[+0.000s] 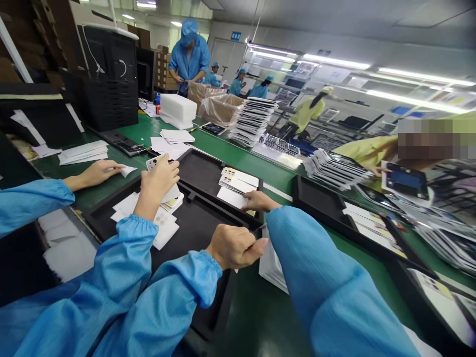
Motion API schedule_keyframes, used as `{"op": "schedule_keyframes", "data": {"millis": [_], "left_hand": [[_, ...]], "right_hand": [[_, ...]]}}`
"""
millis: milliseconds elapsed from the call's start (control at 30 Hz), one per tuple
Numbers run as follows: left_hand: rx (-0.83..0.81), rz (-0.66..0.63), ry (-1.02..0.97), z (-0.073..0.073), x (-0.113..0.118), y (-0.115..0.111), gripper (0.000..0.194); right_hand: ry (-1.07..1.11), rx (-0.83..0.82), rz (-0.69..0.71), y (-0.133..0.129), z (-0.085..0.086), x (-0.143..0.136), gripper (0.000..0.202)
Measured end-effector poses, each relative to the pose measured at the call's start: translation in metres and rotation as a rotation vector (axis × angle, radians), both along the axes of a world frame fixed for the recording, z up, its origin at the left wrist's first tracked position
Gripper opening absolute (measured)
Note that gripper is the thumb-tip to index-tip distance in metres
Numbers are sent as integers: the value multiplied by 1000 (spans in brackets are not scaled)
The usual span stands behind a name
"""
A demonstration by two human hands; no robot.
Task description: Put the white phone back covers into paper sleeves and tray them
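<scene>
My left hand [236,246] is closed in a fist above the near edge of a black tray [208,213], thumb pointing right. Whatever its fingers hold, if anything, is hidden. Farther ahead, my right hand [260,201] pinches the near edge of a white phone-back card [232,197] in the far black tray [197,171]. That card lies by a small stack of similar cards [238,178] with camera-like circles and yellowish ends. White sheets [273,267] lie beside the tray, partly under my right sleeve.
At left, a co-worker's hands hold a small white piece [128,170] and a phone-back card [152,162] above loose cards [165,228]. Tall stacks [253,121], a white foam block [178,110] and a cardboard box [219,106] stand behind. More trays [320,198] run right.
</scene>
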State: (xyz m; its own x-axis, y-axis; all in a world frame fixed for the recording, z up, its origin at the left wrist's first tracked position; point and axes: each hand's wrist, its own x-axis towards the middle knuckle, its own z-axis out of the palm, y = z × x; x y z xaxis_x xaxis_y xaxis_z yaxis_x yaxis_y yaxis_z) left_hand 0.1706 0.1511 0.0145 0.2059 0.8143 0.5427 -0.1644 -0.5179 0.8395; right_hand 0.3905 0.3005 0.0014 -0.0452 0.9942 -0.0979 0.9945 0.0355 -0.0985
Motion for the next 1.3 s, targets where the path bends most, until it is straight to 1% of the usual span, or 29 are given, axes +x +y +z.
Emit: {"op": "schedule_keyframes", "data": {"millis": [100,167,233,333,467,633,833,1000,1100,1200,1233,1300], "left_hand": [[-175,-47,-108,-4,2,-1,35],[-224,-74,-101,-6,3,-1,34],[-175,-85,3,-6,4,-2,36],[-30,-39,156,-4,2,-1,39],[102,33,244,-1,0,2,45],[126,66,267,-1,-2,5,47],[147,91,343,-4,-2,8,50],[141,109,363,-5,-3,12,52],[153,117,380,-5,-5,13,53],[144,163,374,-7,-4,15,53],[109,188,360,-8,-3,16,52],[-11,232,324,-10,-2,18,54]], "right_hand": [[6,3,-1,-6,2,1,38],[22,11,-13,-11,3,2,45],[48,24,-33,-14,4,2,47],[97,51,-56,-18,4,0,36],[147,101,-83,-19,2,-4,33],[196,153,-112,-23,0,-10,25],[246,225,-148,-32,-4,-17,26],[310,292,-216,-32,-5,-20,29],[386,365,-259,-32,2,-19,33],[496,459,-300,-35,16,-16,44],[540,492,-313,-37,21,-15,49],[639,543,-338,-46,30,-16,55]]}}
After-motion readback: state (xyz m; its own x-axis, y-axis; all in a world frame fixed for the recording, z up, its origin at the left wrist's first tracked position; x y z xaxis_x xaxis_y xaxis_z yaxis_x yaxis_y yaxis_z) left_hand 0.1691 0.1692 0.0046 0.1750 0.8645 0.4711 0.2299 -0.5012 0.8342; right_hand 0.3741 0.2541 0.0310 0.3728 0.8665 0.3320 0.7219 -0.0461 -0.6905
